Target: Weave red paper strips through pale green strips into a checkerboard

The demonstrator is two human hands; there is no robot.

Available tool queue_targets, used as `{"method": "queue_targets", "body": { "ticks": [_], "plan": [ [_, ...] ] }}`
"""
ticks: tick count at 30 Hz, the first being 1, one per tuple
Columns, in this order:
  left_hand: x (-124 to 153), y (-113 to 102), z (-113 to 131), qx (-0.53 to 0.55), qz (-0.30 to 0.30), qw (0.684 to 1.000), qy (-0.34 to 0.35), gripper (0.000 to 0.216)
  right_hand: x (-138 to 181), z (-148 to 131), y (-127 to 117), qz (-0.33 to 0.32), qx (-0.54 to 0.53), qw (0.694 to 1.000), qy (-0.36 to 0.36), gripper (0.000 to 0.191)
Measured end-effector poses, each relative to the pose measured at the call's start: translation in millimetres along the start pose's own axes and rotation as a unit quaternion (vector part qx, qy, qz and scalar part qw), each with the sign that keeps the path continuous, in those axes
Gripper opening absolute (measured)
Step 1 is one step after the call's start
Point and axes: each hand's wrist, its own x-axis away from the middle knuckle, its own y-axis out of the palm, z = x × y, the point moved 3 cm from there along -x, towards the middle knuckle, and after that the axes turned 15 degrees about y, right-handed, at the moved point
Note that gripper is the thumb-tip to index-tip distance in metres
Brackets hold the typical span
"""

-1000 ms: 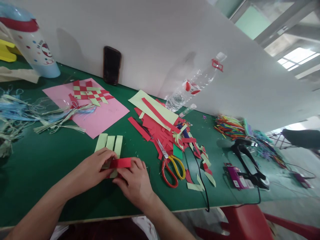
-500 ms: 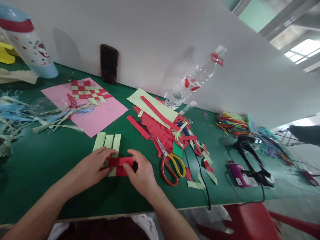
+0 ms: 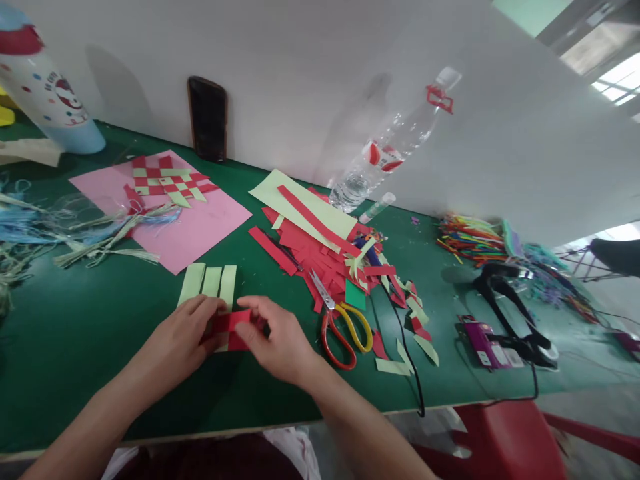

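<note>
Pale green paper strips [image 3: 213,283] lie side by side on the table, their far ends fanned a little. Across their near part runs a red paper strip [image 3: 231,323], with more red paper just below it. My left hand [image 3: 187,330] is closed over the left side of this weave, thumb and fingers pinching the paper. On the right end of the red strip, my right hand [image 3: 275,337] grips with thumb and bent fingers. Part of the weave is hidden under both hands. Scissors [image 3: 345,327] with red and yellow handles lie right of my right hand.
Red and pale green paper scraps [image 3: 320,260] are heaped beyond the scissors. A pink sheet [image 3: 200,223] bears finished woven pieces [image 3: 173,180]. Against the wall stand a phone [image 3: 209,120], a tilted plastic bottle [image 3: 383,157] and a flask [image 3: 53,90]. A black cable [image 3: 407,360] crosses the right side.
My right hand has moved slightly toward my left hand, and its fingers have closed further over the red strip's end. Less of the strip shows now. The camera view has shifted slightly.
</note>
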Motion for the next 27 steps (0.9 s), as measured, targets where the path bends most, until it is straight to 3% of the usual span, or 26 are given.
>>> {"method": "queue_targets", "body": {
  "ticks": [2, 5, 11, 19, 24, 27],
  "plan": [
    [0, -2, 2, -0.001, -0.016, 1.0, 0.002, 0.011, -17, 2, -7, -0.017, -0.047, 0.997, 0.06, 0.025],
    [-1, -3, 3, -0.008, -0.015, 1.0, 0.001, 0.013, -44, 3, -9, -0.048, -0.045, 0.992, 0.111, 0.02],
    [1, 0, -2, -0.007, 0.0, 1.0, 0.003, 0.019, -73, -4, 5, -0.07, 0.026, 0.99, 0.122, 0.012],
    [4, 1, 0, 0.002, 0.024, 0.999, -0.021, 0.012, -48, -8, 1, -0.059, -0.01, 0.997, 0.042, 0.007],
    [5, 5, -4, 0.01, 0.056, 0.998, -0.031, 0.045, -28, -10, 3, -0.065, 0.017, 0.998, 0.004, 0.009],
    [5, 7, -5, 0.007, 0.025, 0.999, -0.021, 0.028, -26, -10, 3, -0.082, 0.001, 0.997, 0.0, 0.005]
  ]
}}
